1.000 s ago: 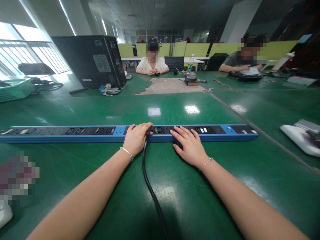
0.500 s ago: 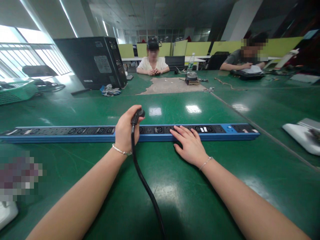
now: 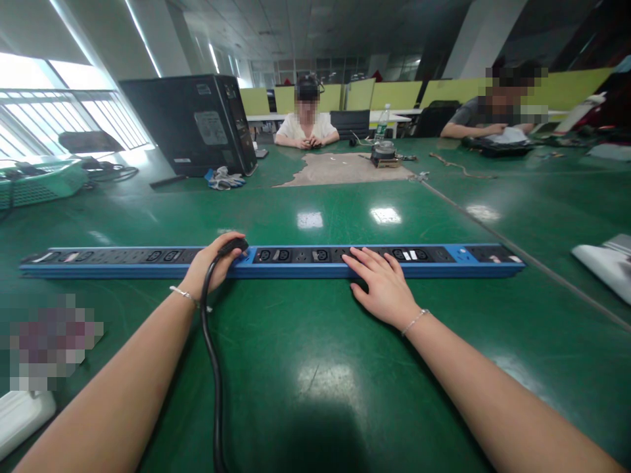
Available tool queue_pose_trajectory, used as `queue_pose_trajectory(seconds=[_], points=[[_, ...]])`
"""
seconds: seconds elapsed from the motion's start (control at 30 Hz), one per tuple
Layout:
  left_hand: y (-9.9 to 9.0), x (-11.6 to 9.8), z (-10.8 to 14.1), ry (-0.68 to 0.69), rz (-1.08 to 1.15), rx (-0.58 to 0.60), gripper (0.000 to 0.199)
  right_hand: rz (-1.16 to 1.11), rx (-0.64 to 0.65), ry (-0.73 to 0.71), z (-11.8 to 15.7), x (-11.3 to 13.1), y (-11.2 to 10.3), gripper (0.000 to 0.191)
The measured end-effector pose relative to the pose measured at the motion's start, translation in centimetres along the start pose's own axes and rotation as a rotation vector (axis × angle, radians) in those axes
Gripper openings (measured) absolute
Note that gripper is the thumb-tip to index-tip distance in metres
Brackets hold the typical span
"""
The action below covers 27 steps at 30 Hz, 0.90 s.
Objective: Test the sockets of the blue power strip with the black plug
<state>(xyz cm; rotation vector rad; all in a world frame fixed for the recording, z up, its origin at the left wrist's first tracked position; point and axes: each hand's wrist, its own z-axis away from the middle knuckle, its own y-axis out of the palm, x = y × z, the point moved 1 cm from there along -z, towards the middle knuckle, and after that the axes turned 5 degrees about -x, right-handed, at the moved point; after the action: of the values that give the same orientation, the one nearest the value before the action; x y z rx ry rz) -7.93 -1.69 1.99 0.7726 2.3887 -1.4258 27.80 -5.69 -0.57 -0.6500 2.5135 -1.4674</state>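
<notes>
Change noted: the left hand (image 3: 210,266) has carried the black plug (image 3: 231,247) leftward along the blue power strip (image 3: 296,271). One second earlier the same hand was bent over sockets near the strip's middle; half a second earlier it held the plug raised above them. The plug is now lower, at the near side of the blue outlet section (image 3: 245,255) — contact with that section cannot be confirmed.

Consequence, as judged: the plug is clear of the middle sockets, and the work has shifted to the blue section. The black sockets (image 3: 273,255) just right of it, covered by the left hand in the first frame, are exposed.

State of hands: left closed about the plug, the black cable (image 3: 213,355) hanging past the wrist to the bench (image 3: 276,328). The right hand (image 3: 382,282) lies spread on the strip, fingers apart and grasping nothing — position on the strip unchanged. The hands are well apart. The strip lies lengthwise across the bench, in front of the person.
</notes>
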Motion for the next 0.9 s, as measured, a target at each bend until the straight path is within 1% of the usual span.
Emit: queue_pose_trajectory(seconds=[0.1, 0.3, 0.43, 0.7, 0.9], points=[[0.1, -0.1, -0.2, 0.013, -0.009, 0.023, 0.039, 0.007, 0.003, -0.004, 0.0, -0.1, 0.0, 0.052], [-0.1, 0.7, -0.1, 0.014, -0.024, 0.034, 0.042, 0.019, -0.007, -0.014, 0.1, -0.1, 0.0, 0.052], [-0.2, 0.2, 0.2, 0.019, -0.109, 0.049, 0.042, 0.019, -0.011, -0.017, 0.0, -0.1, 0.0, 0.052], [0.4, -0.7, 0.5, 0.175, -0.262, 0.078, 0.041, 0.011, -0.010, -0.010, 0.0, -0.1, 0.2, 0.053], [0.0, -1.2, 1.1, 0.217, -0.319, 0.072, 0.043, 0.017, -0.007, -0.004, 0.0, 0.0, 0.0, 0.052]])
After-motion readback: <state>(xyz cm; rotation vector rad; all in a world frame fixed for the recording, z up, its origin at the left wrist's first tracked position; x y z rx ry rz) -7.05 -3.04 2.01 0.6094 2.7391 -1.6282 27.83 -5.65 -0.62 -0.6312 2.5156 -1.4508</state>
